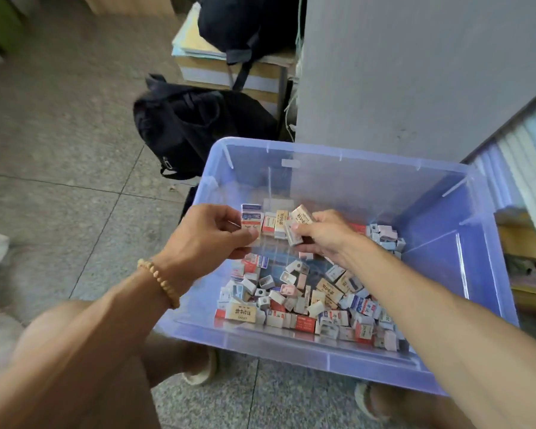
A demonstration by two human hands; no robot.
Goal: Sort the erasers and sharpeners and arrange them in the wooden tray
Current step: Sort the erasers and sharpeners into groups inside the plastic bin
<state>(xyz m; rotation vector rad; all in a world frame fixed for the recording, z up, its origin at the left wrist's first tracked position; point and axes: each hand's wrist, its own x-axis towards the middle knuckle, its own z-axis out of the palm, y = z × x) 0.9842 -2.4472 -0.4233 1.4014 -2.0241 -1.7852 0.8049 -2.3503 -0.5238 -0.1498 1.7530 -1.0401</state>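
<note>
Hands are hovering together over a translucent blue bin, the left hand pinching a row of boxed erasers, the right hand gripping more erasers just beside them, above a loose pile of erasers and sharpeners.

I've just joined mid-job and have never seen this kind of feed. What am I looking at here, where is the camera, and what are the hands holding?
There is no machine. A person wears one camera on the head, looking down at their own hands. On the floor stands a clear blue bin with a loose pile of erasers and sharpeners in its bottom. The left hand pinches one blue and white eraser. The right hand grips a few more, a tan eraser topmost. Black bags lie behind the bin. No wooden tray shows in this picture.
</note>
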